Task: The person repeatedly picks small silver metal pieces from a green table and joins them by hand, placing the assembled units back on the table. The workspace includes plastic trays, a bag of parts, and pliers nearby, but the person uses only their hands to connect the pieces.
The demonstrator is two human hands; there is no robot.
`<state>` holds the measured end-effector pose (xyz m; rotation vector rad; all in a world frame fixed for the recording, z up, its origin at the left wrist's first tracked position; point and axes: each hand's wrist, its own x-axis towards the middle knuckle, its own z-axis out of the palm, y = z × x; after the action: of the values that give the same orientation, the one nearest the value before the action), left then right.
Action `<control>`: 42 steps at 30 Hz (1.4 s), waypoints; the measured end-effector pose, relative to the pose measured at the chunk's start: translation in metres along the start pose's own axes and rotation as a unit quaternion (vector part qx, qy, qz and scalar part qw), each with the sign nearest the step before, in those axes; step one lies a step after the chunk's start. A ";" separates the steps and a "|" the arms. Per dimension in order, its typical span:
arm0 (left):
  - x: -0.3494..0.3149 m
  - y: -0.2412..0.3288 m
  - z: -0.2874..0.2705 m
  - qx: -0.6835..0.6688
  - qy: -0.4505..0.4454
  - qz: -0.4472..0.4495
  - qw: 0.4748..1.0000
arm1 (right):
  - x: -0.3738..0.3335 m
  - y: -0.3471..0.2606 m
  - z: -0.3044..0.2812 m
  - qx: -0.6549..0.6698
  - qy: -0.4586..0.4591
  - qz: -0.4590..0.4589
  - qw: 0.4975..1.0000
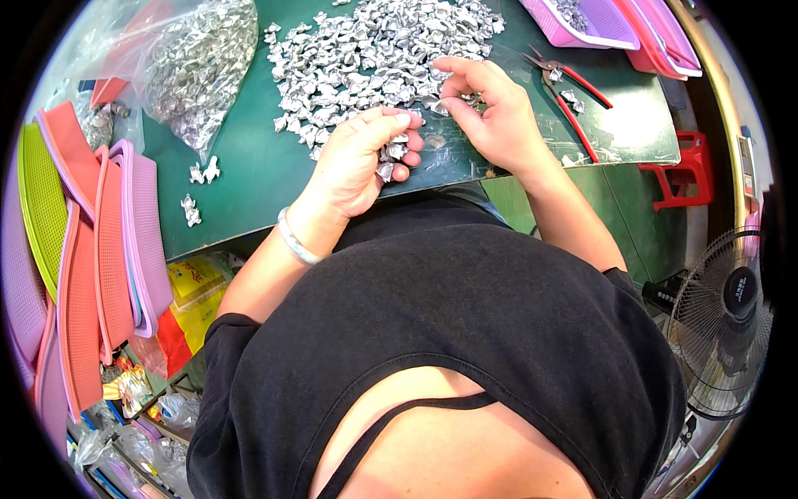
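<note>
A broad heap of small silver metal castings (357,62) covers the far middle of the green table. At its near edge my left hand (357,158) is cupped palm up, with several of the same castings (393,151) lying under its curled fingers. One more bit of silver shows by its thumb tip. Just to the right, my right hand (495,112) reaches over the heap's edge. Its index finger stretches out, while the thumb and the other fingers curl together; whatever sits between them is mostly hidden by the castings around.
Red-handled cutting pliers (573,104) lie open at the right, beside loose castings. A clear bag of castings (199,71) stands at the far left. Pink and purple baskets (594,33) are at the far right, stacked baskets (112,241) at the left. A fan (723,320) and red stool (686,170) stand right.
</note>
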<state>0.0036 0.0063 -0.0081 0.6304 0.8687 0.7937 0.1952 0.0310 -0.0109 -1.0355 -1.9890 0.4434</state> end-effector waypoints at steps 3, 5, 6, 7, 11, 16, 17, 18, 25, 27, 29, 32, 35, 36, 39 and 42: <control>-0.001 0.001 0.008 0.025 0.027 0.000 0.999 | 0.000 -0.008 0.000 0.085 -0.015 0.032 0.996; 0.000 0.000 0.010 0.046 0.027 0.007 0.999 | 0.001 -0.018 -0.002 0.143 -0.040 0.054 0.987; 0.001 -0.001 0.010 0.056 0.028 0.011 0.998 | 0.001 -0.020 -0.002 0.154 -0.041 0.056 0.986; 0.001 -0.001 0.011 0.055 0.032 0.009 0.998 | 0.001 -0.021 -0.001 0.166 -0.041 0.058 0.983; 0.001 0.000 0.011 0.042 0.045 0.004 0.998 | -0.002 -0.018 -0.002 0.192 -0.039 0.071 0.978; -0.001 0.000 0.009 0.031 0.047 0.011 0.998 | -0.007 -0.014 -0.003 0.211 -0.059 0.098 0.971; -0.001 -0.001 0.010 0.036 0.050 0.015 0.998 | -0.008 -0.013 -0.003 0.211 -0.057 0.095 0.971; -0.002 -0.001 0.010 0.040 0.052 0.019 0.998 | -0.008 -0.013 -0.002 0.213 -0.054 0.094 0.971; -0.001 -0.002 0.011 0.061 0.052 0.024 0.996 | -0.006 -0.019 -0.006 0.188 -0.055 0.083 0.977; 0.000 -0.003 0.008 0.064 0.038 0.025 0.997 | -0.006 -0.020 -0.007 0.179 -0.053 0.079 0.979; 0.000 -0.002 0.008 0.055 0.030 0.022 0.998 | -0.004 -0.017 -0.009 0.174 -0.041 0.071 0.981; -0.002 0.001 0.006 0.057 0.029 0.012 0.998 | 0.013 -0.002 -0.027 0.102 0.069 0.014 0.992; -0.004 0.001 0.008 0.061 0.038 0.013 0.997 | 0.047 0.012 -0.073 -0.066 0.174 0.056 0.981; -0.005 0.001 0.008 0.062 0.041 0.014 0.997 | 0.058 0.017 -0.086 -0.087 0.203 0.065 0.973; -0.001 0.003 0.010 0.062 0.024 0.002 0.998 | 0.071 0.032 -0.115 -0.187 0.235 0.041 0.953; -0.005 0.001 0.009 0.061 0.042 0.006 0.997 | 0.063 0.031 -0.102 -0.347 0.208 -0.112 0.908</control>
<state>0.0090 0.0017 -0.0004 0.7143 0.9977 0.7865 0.2731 0.0933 0.0624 -1.1687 -1.8563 -0.6193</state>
